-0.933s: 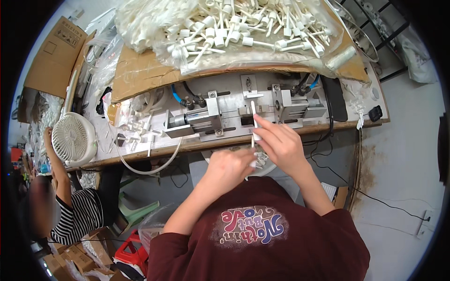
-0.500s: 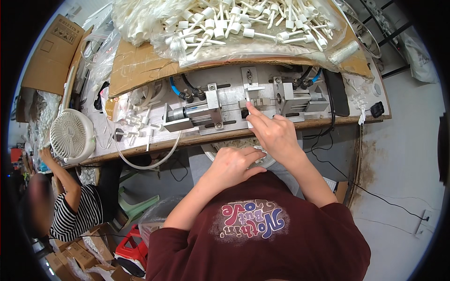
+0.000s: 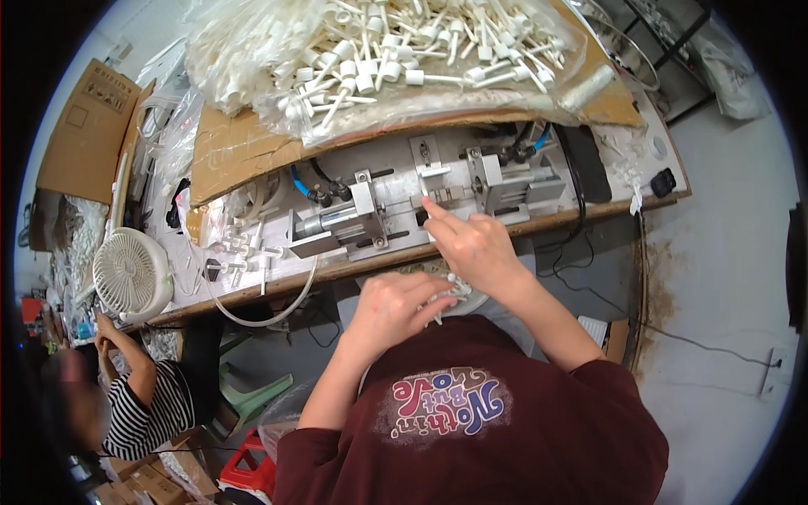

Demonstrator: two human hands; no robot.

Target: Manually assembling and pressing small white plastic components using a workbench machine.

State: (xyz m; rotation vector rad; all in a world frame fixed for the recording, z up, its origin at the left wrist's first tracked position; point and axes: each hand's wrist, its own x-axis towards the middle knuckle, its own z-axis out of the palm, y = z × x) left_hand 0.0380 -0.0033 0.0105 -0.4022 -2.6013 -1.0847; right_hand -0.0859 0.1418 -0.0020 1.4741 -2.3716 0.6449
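The right hand (image 3: pixel 475 251) touches a white stick (image 3: pixel 423 185) at the middle of the metal machine (image 3: pixel 364 210) on the bench (image 3: pixel 555 224); whether its grip is closed, I cannot tell. The left hand (image 3: pixel 387 310) curls loosely over a bowl (image 3: pixel 481 301) of white parts (image 3: pixel 459 289), its hold unclear.

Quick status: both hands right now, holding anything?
Left hand: partly curled beside small white plastic parts; grip cannot be told.
Right hand: fingertip at slim white rod; grip cannot be told.
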